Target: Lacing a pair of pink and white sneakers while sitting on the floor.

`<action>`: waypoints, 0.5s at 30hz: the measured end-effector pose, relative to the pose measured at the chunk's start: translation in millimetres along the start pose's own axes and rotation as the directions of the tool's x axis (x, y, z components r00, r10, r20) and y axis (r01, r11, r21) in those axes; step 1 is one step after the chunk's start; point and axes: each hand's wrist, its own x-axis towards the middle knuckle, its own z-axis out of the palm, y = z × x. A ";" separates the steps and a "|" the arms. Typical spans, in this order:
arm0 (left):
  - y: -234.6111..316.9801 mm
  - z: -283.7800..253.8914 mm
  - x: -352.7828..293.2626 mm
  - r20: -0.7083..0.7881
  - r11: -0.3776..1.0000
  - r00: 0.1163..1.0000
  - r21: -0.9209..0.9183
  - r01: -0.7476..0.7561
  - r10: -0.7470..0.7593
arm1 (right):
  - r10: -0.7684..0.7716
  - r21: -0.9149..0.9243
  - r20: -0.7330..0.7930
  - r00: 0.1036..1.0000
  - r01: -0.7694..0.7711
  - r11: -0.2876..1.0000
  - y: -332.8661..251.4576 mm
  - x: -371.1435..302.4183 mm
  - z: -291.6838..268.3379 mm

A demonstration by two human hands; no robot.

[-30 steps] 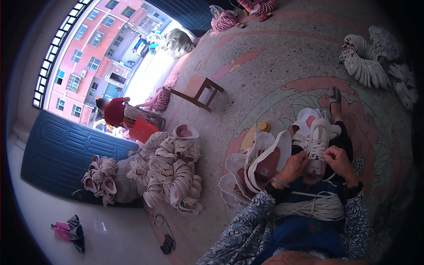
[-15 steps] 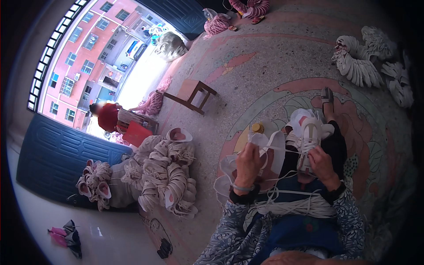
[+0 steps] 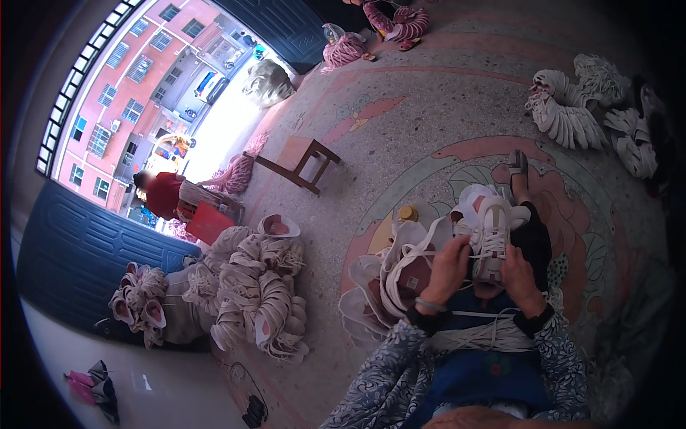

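Observation:
A white shoe upper [image 3: 491, 232] with pinkish lining rests on my lap, toe pointing away, laces crossing its front. At its left edge my left hand [image 3: 446, 273] is closed in a pinch on a white shoelace [image 3: 423, 253], which trails leftward. My right hand [image 3: 520, 277] is closed at the upper's right edge, fingertips against its side; what they pinch is partly hidden. A bundle of loose white laces [image 3: 482, 337] lies across my blue apron [image 3: 475, 379]. To the left, a stack of white shoe uppers [image 3: 386, 282] lies beside my leg.
A yellow-lidded container [image 3: 407, 213] stands past the stack. Heaps of uppers lie left [image 3: 250, 286] and far right [image 3: 572, 114]. A wooden stool [image 3: 304, 161] is on the floor ahead. A person in red [image 3: 163, 194] sits by the open doorway.
My left hand has moved right, from out over the stack to the upper's left edge, drawing closer to my right hand. The view has shifted slightly.

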 end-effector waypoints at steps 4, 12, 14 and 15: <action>-44.2 49.6 -4.7 0.129 0.986 0.992 0.167 -0.020 -0.002 | -0.034 0.089 -0.062 0.997 0.040 0.995 11.0 -4.4 10.1; -41.9 35.6 -7.3 0.399 0.883 0.911 0.385 -0.267 0.102 | 0.029 0.089 -0.005 1.000 -0.029 0.996 20.4 -4.2 7.9; -36.4 32.5 -10.8 0.382 0.973 0.901 0.175 0.149 -0.206 | 0.035 0.057 0.003 0.999 -0.035 0.998 32.0 -9.7 12.9; -34.8 32.7 -11.6 0.386 0.974 0.899 0.172 0.149 -0.206 | 0.039 0.055 0.003 0.999 -0.039 0.998 37.0 -11.9 14.8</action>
